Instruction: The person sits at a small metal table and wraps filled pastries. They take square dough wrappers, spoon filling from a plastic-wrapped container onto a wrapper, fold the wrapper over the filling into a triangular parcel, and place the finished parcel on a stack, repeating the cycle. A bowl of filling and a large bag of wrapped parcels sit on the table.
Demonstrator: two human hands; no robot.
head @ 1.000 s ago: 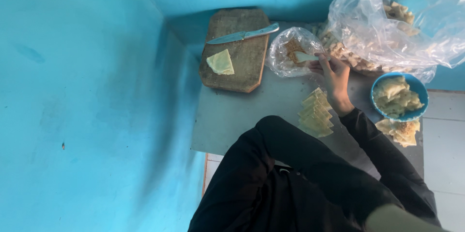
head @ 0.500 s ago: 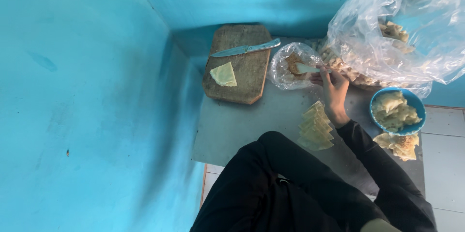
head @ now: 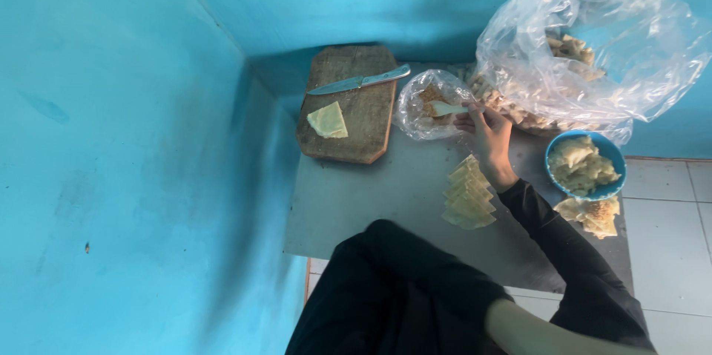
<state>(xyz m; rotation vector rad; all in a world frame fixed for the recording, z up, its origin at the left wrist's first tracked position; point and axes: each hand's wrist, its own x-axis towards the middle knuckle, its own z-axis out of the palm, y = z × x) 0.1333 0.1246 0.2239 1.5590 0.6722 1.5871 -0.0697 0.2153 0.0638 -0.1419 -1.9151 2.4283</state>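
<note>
Head view, looking down on a grey table (head: 386,199) set in the corner of turquoise walls (head: 133,140).

Right hand (head: 489,136): reaches forward from a black sleeve (head: 571,251), palm down, fingers (head: 475,119) clenched around the handle of a pale spoon (head: 445,109). The spoon's bowl sits inside the mouth of a small clear bag (head: 419,106) holding brownish filling. This small bag lies on the table at about 10 o'clock from the hand, touching the right edge of the wooden cutting board (head: 356,114).

Left hand: not in view; a bare forearm (head: 549,333) crosses the bottom edge of the frame at 5 o'clock, the hand itself out of sight, so its grip cannot be told.

Around the hand:
- Row of folded pale-yellow wrappers (head: 467,195), overlapping like shingles, on the table just under the wrist at 6 o'clock.
- Large clear plastic bag (head: 593,51), puffed up and open, at 1 o'clock from the hand; pale fried-looking pieces inside, some spilling at its lower edge near the fingers.
- Blue bowl (head: 612,151) at 3 o'clock, heaped with pale crumpled pieces.
- More pale pieces (head: 593,214) loose on the table, just below the bowl, near the table's right edge.

On the cutting board: a knife (head: 360,82) lies slanted across the far end, blade pointing left; one triangular yellow wrapper (head: 328,120) lies flat near the left edge, well apart from the hand.

Dark clothing (head: 400,296) fills the lower centre. White floor tiles (head: 667,206) at right.
</note>
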